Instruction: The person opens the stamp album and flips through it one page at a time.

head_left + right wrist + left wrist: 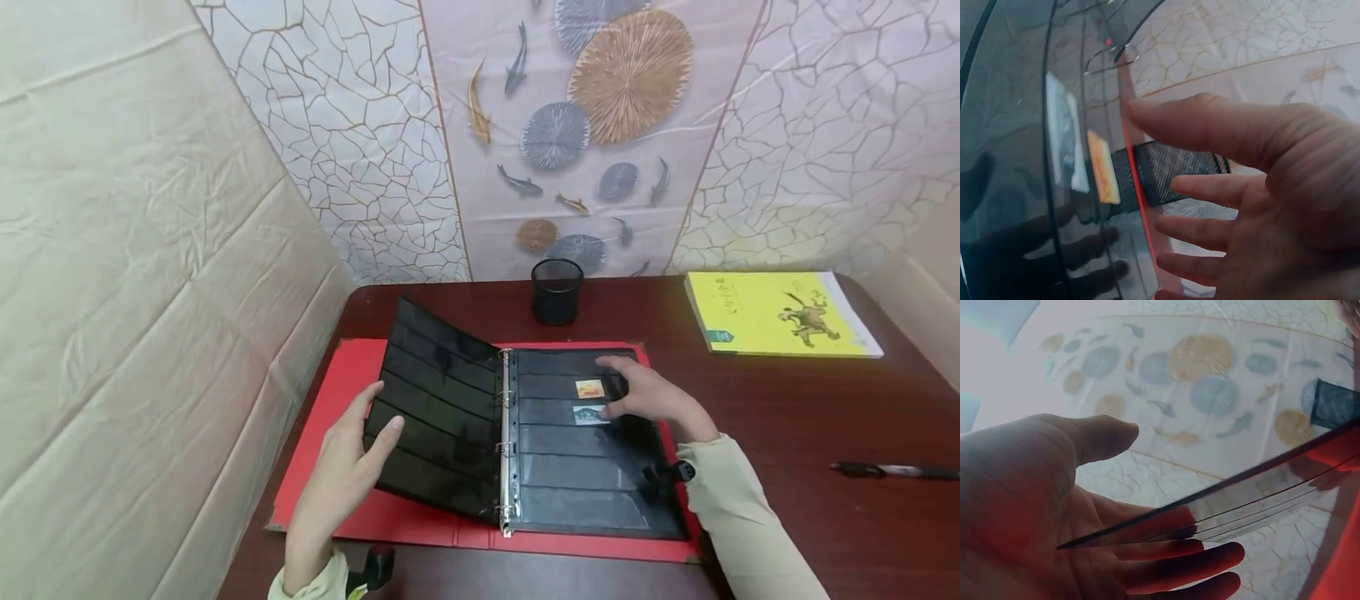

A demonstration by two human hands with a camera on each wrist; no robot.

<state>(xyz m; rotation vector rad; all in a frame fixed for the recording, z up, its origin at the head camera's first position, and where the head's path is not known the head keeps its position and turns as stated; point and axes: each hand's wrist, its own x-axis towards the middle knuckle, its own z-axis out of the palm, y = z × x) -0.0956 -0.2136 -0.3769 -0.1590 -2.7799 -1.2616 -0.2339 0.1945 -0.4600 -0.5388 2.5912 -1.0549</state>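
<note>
A red ring binder [315,467] lies spread on the table. My left hand [341,458] is at the outer edge of its raised left black pocket page [435,408]. In the left wrist view the page edge meets the palm, with straight fingers [1179,569] behind it and the thumb [1107,437] held away. My right hand [652,396] hovers over the right pocket page [585,471], fingers spread and nothing gripped. Beside that hand sit an orange stamp [590,389] and a pale blue stamp [590,415] in separate strips. Metal rings [506,450] run down the spine.
A black mesh pen cup [557,292] stands behind the binder. At the back right lies a yellow book [780,312], and a pen [892,471] is at the right edge. Patterned cloth [390,125] rises behind the table; a beige cloth wall [150,292] stands left.
</note>
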